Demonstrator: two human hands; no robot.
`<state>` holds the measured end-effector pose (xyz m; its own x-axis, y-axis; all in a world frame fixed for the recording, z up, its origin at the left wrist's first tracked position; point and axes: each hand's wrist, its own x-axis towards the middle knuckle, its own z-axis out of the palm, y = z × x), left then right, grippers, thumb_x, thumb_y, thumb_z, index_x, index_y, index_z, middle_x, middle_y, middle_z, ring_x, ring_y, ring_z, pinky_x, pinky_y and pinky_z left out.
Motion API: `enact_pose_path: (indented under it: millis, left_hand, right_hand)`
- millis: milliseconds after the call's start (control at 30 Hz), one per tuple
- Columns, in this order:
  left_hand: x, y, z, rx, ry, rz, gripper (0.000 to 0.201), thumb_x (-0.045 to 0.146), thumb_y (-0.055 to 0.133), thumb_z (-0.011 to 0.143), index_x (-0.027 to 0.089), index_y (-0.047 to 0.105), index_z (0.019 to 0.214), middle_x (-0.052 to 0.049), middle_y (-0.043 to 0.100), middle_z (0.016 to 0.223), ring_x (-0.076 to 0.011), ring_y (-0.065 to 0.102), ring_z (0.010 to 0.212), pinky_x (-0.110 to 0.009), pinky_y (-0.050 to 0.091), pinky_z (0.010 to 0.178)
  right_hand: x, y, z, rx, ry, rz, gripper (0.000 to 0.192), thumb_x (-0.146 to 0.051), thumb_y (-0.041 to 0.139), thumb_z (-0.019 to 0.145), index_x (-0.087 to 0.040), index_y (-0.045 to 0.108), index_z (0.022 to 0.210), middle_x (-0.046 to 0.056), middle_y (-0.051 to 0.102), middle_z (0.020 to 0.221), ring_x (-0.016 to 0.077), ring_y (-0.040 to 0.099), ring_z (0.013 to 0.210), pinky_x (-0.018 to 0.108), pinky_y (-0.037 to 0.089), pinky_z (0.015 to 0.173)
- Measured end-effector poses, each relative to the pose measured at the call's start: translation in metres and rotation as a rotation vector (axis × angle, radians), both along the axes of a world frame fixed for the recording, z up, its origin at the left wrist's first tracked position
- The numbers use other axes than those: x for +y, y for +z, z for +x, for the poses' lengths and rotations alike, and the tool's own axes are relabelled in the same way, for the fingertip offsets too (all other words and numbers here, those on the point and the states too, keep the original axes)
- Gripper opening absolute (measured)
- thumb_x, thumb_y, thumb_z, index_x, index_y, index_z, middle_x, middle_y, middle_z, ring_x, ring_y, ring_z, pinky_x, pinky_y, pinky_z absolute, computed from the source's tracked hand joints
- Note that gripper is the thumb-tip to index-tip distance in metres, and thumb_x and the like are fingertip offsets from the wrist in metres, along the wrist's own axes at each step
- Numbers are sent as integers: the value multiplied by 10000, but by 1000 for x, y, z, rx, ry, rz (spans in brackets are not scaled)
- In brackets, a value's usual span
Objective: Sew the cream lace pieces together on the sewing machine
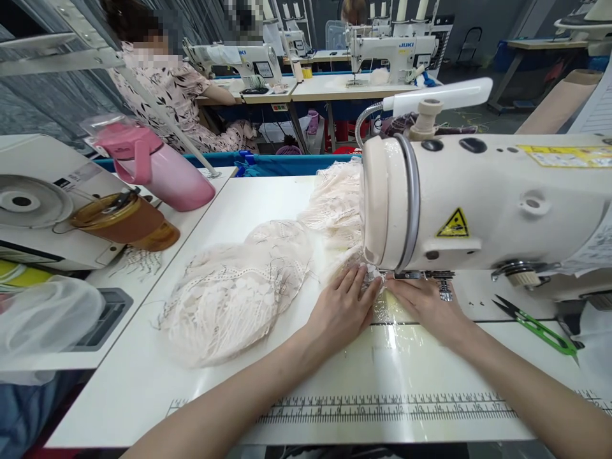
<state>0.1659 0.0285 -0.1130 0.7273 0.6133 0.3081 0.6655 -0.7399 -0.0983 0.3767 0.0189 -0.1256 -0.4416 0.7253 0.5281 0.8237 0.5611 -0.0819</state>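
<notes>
Hands (pixel 342 306) on lace (pixel 239 293), needle-side, table edge near

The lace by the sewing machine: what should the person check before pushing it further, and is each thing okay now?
1. Both hands flat on the lace: ok, left hand and right hand press it down on either side of the needle area.
2. Fingertips away from the needle: cannot tell, the sewing machine head hides it.
3. Lace lying flat under the foot: cannot tell, hidden too.
4. Loose lace free to feed: ok, it lies heaped on the table to the left.
5. Snips out of the way: ok, off to the right.
</notes>
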Motion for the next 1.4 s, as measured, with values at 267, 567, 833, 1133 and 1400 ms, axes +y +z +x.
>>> enact_pose_path:
  millis: [267, 567, 833, 1133, 1400]
  left_hand:
    - [3, -2, -1, -23, -37, 21, 370, 227, 421, 935, 77, 546, 1249, -165, 584, 1272, -298, 533, 1213, -462, 448, 1009]
    - [2, -1, -2, -72, -72, 35, 372, 207, 378, 932, 36, 572, 1200, -142, 613, 1239, -243, 583, 1160, -365, 504, 971]
    - [7, -1, -1, -98, -57, 63, 347, 209, 430, 918, 30, 625, 1142, -164, 627, 1206, -274, 599, 1132, -380, 524, 948]
    - [8, -4, -2, -79, -43, 50, 360, 214, 438, 912, 16, 615, 1155, -191, 605, 1230, -308, 565, 1174, -410, 512, 961]
    - [10, -1, -1, -65, -40, -5, 370, 230, 436, 909, 50, 585, 1195, -173, 585, 1269, -301, 532, 1215, -419, 492, 977]
  right_hand:
    - [2, 1, -1, -7, -45, -7, 243, -290, 503, 918, -294, 663, 1101, 13, 722, 868, 169, 625, 663, 309, 489, 651]
    - [-6, -2, -5, 37, -7, -183, 283, -388, 489, 925, -262, 676, 1095, 62, 710, 966, 209, 667, 857, 387, 522, 752]
    - [-6, 8, -10, -10, -23, -167, 309, -389, 488, 924, -273, 651, 1160, 69, 710, 929, 227, 650, 849, 446, 513, 809]
    - [-9, 16, -14, -114, -83, -307, 387, -391, 464, 934, -253, 575, 1278, 87, 693, 893, 260, 632, 866, 453, 500, 799]
    - [-7, 8, -10, -141, -82, -223, 433, -431, 330, 973, -286, 497, 1345, 88, 685, 872, 261, 624, 899, 443, 494, 793]
